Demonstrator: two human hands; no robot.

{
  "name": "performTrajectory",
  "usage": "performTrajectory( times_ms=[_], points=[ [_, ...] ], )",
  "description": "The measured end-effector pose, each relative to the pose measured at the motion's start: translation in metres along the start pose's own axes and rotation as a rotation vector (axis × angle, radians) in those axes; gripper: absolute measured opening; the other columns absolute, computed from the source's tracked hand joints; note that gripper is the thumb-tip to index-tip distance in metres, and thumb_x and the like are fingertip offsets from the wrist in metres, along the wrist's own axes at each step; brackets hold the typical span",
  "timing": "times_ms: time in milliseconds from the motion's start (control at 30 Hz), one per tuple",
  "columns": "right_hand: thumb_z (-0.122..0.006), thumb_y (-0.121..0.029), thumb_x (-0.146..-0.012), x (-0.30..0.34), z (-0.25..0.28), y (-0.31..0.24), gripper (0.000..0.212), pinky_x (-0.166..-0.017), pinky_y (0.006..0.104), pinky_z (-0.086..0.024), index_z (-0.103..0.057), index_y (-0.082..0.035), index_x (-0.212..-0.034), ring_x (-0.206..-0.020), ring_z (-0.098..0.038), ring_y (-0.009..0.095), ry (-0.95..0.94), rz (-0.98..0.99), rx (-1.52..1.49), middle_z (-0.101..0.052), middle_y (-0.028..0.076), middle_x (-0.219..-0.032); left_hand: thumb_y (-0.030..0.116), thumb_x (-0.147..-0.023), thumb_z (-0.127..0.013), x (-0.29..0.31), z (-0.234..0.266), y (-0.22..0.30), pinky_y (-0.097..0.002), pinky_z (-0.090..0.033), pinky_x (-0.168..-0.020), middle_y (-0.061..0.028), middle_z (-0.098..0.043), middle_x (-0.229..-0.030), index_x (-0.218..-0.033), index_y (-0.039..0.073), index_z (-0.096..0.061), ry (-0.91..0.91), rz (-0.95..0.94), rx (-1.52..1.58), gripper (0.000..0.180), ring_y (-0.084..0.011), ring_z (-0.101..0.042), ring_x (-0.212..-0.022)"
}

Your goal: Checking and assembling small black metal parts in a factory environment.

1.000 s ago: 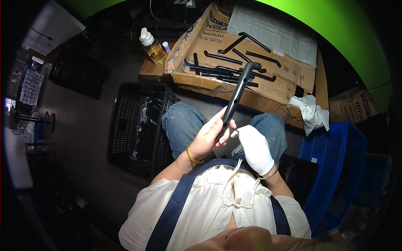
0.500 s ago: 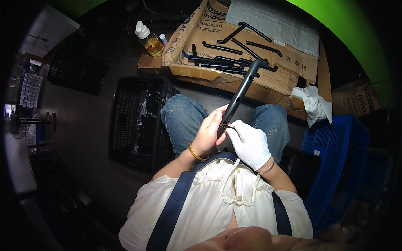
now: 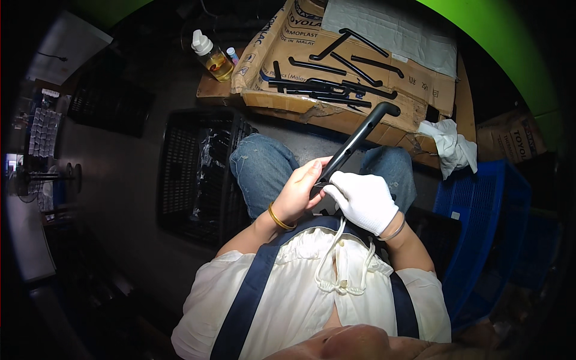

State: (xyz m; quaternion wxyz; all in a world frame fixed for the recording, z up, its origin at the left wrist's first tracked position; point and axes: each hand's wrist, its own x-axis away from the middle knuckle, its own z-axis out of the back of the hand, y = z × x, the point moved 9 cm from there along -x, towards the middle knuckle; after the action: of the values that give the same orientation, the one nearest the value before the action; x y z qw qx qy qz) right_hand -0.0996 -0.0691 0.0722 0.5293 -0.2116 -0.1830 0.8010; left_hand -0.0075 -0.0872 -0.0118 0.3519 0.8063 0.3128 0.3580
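My bare left hand [image 3: 299, 189] is closed round the near end of a black, tube-like plastic handle [image 3: 355, 139]. The handle slants away to the upper right, its bent tip toward the carton and small holes along its side. In a white knitted glove, my right hand [image 3: 365, 203] pinches at that same near end. Something thin and dark shows between its fingertips and my left thumb, too small to name. Several more black handles [image 3: 324, 90] lie in the cut-down cardboard carton [image 3: 282, 103] in front of my knees.
A pump bottle of yellow liquid [image 3: 219, 66] stands left of the carton. A white cloth [image 3: 450, 147] hangs over the carton's right corner. On my left is a black crate [image 3: 174, 174] with dark wrapped pieces inside; blue plastic crates [image 3: 480, 222] stand on my right.
The handle's far end has swung to the right and lower, away from the handles in the carton. My right hand has shifted slightly to the right; my left hand keeps its grip.
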Motion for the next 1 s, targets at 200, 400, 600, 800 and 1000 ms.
performTrajectory(
  times_ms=[200, 400, 600, 800, 1000],
  points=[
    [-0.058, -0.030, -0.093, -0.002, -0.001, 0.003, 0.019, -0.055, 0.0366, -0.051, -0.061, -0.014, -0.084, -0.062, -0.066, 0.027, -0.088, 0.021, -0.028, -0.065, 0.007, -0.070, 0.028, -0.107, -0.031, 0.001, -0.002, -0.003, -0.0164, -0.025, -0.037, -0.0045, -0.057, -0.081, -0.133, 0.000, -0.049, -0.005, 0.054, 0.024, 0.042, -0.0031, -0.032, -0.042],
    [-0.058, -0.030, -0.094, -0.001, -0.005, 0.006, 0.020, -0.056, 0.0374, -0.051, -0.061, -0.013, -0.085, -0.062, -0.066, 0.028, -0.137, 0.019, -0.020, -0.066, 0.008, -0.070, 0.026, -0.107, -0.031, 0.001, -0.002, -0.006, -0.0164, -0.025, -0.037, -0.0040, -0.055, -0.077, -0.133, 0.000, -0.049, -0.005, 0.092, 0.022, 0.041, -0.0031, -0.031, -0.041],
    [-0.061, -0.023, -0.092, 0.000, -0.007, 0.007, 0.014, -0.056, 0.0373, -0.050, -0.062, -0.011, -0.087, -0.062, -0.064, 0.029, -0.121, 0.005, -0.099, -0.064, 0.009, -0.072, 0.029, -0.108, -0.030, 0.000, 0.001, -0.008, -0.0159, -0.028, -0.037, -0.0042, -0.056, -0.073, -0.133, 0.002, -0.050, -0.063, 0.082, 0.091, 0.042, -0.0034, -0.032, -0.040],
    [-0.061, -0.023, -0.093, -0.001, -0.003, 0.004, 0.014, -0.056, 0.0376, -0.050, -0.061, -0.010, -0.087, -0.062, -0.064, 0.029, -0.112, -0.012, -0.099, -0.063, 0.010, -0.070, 0.026, -0.108, -0.031, 0.001, -0.002, -0.004, -0.0164, -0.024, -0.037, -0.0046, -0.054, -0.075, -0.134, 0.000, -0.049, -0.077, 0.076, 0.075, 0.041, -0.0032, -0.030, -0.040],
    [-0.057, -0.029, -0.094, -0.003, -0.006, 0.005, 0.020, -0.056, 0.0379, -0.052, -0.061, -0.012, -0.086, -0.062, -0.066, 0.029, -0.161, 0.026, -0.033, -0.066, 0.009, -0.070, 0.027, -0.107, -0.031, 0.002, -0.001, -0.008, -0.0166, -0.024, -0.036, -0.0047, -0.054, -0.073, -0.134, 0.001, -0.049, -0.062, 0.098, 0.057, 0.041, -0.0031, -0.030, -0.040]
  ],
)
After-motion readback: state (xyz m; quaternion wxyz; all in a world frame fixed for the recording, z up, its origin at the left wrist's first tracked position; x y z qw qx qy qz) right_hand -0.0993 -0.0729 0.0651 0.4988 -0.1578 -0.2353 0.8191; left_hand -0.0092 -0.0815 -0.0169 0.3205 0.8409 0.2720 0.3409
